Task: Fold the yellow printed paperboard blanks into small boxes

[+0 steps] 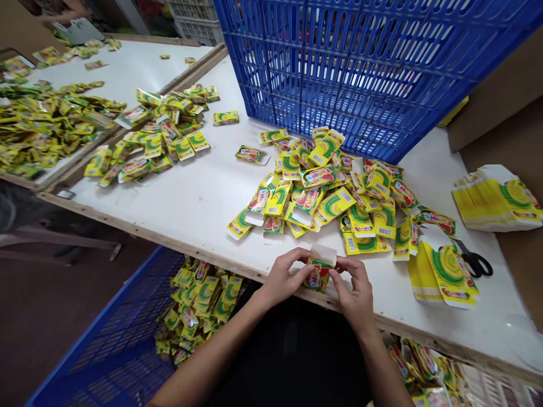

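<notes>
Between my two hands, at the table's front edge, is a small yellow and green printed carton with its white top flap standing up. My left hand pinches its left side with thumb and fingers. On the other side, my right hand grips it the same way, thumb on the front face. Just beyond lies a heap of similar small cartons, several with white flaps showing. To the right of my right hand rests a stack of flat cartons, and black-handled scissors lie partly behind it.
A tall blue plastic crate stands behind the heap. Another carton pile lies left, with many small packets beyond the wooden divider. Below the table edge, a blue crate holds packets. A flat-carton bundle leans against cardboard at right.
</notes>
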{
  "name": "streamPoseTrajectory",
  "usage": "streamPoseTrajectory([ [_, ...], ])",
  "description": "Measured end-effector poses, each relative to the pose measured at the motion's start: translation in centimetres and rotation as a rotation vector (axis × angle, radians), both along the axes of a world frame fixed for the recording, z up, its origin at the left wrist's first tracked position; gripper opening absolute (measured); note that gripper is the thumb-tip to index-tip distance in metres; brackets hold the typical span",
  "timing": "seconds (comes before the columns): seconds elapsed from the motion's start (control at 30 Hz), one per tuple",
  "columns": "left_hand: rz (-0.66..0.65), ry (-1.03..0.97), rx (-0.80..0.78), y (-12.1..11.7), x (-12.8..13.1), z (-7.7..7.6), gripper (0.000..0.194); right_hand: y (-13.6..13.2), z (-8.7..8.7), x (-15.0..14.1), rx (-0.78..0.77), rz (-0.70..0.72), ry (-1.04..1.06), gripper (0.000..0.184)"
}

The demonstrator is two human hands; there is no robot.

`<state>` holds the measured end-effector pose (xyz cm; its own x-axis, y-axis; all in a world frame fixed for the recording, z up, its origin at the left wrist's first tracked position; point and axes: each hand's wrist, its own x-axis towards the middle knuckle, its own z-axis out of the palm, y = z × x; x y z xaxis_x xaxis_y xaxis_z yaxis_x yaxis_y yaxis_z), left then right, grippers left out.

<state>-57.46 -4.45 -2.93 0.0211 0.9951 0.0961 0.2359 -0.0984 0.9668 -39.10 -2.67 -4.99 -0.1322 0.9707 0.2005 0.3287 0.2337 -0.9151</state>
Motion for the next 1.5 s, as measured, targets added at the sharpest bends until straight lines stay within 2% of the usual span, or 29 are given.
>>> streamPoseTrajectory([
  [0.23,0.018,-0.016,-0.030,-0.1,0.1,-0.5,0.023,0.8,0.8,0.2,0.031,0.136,-0.061,0.015],
  [0.33,0.042,-0.032,0.023,-0.2,0.5,-0.6,0.020,1.0,0.7,-0.2,0.052,0.092,-0.026,0.012],
  [0.43,0.084,-0.117,0.072,-0.3,0.9,-0.7,0.024,0.8,0.4,-0.5,0.046,0.021,0.060,0.023],
  [0.5,0.077,-0.129,0.086,-0.3,1.0,-0.5,0.024,0.7,0.5,-0.5,0.071,0.071,0.048,0.025],
  [0.57,0.048,-0.091,0.108,-0.3,1.0,-0.1,0.018,0.6,0.8,-0.4,0.111,0.151,0.010,0.018],
  [0.67,0.062,-0.067,0.119,-0.3,1.1,0.4,0.013,0.6,1.4,-0.4,0.131,0.157,0.003,0.014],
  [0.87,0.155,-0.112,0.010,-0.2,1.6,0.4,0.016,0.6,2.2,-0.9,0.033,0.054,-0.003,0.014],
  [1.1,0.168,-0.180,-0.071,0.3,1.7,0.8,0.014,0.8,2.6,-1.0,-0.060,0.044,0.033,0.013],
  [1.2,0.114,-0.139,-0.019,0.2,1.4,0.8,0.013,0.4,2.1,-0.7,-0.024,0.058,0.043,0.011],
  [1.33,0.042,-0.091,0.051,0.0,1.3,0.3,0.015,0.1,1.3,-0.1,0.112,0.114,0.008,0.007],
  [1.43,0.083,-0.060,0.098,-0.4,0.8,0.3,0.014,1.0,1.6,-0.2,0.129,0.147,-0.014,0.007],
  [1.5,0.193,-0.011,0.162,-1.1,-0.8,1.0,0.015,2.2,2.0,-1.0,0.107,0.127,-0.034,0.010],
])
